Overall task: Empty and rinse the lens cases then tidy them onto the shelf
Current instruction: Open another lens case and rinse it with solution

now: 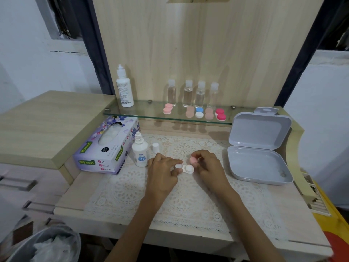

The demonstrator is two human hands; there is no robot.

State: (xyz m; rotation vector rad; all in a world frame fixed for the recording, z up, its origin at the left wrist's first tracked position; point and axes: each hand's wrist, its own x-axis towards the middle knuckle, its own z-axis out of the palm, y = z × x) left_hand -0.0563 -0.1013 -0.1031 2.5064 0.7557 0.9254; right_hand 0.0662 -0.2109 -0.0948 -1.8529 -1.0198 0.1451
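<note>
A white lens case (187,169) lies on the lace mat (181,201) in front of me. My left hand (164,170) pinches its left end. My right hand (208,163) holds a pink cap (193,160) just above the case's right well, which is uncovered. Several closed lens cases stand on the glass shelf (143,113): a pink one (167,109), a peach one (189,112), a blue and white one (199,112), another peach one (209,113) and a red one (221,114).
A small solution bottle (140,150) stands uncapped left of my hands, its white cap (155,147) beside it. A tissue box (107,146) lies further left. An open grey plastic box (259,148) sits at right. A tall white bottle (124,87) and several clear bottles (194,94) stand on the shelf. A waste bin (47,244) is at lower left.
</note>
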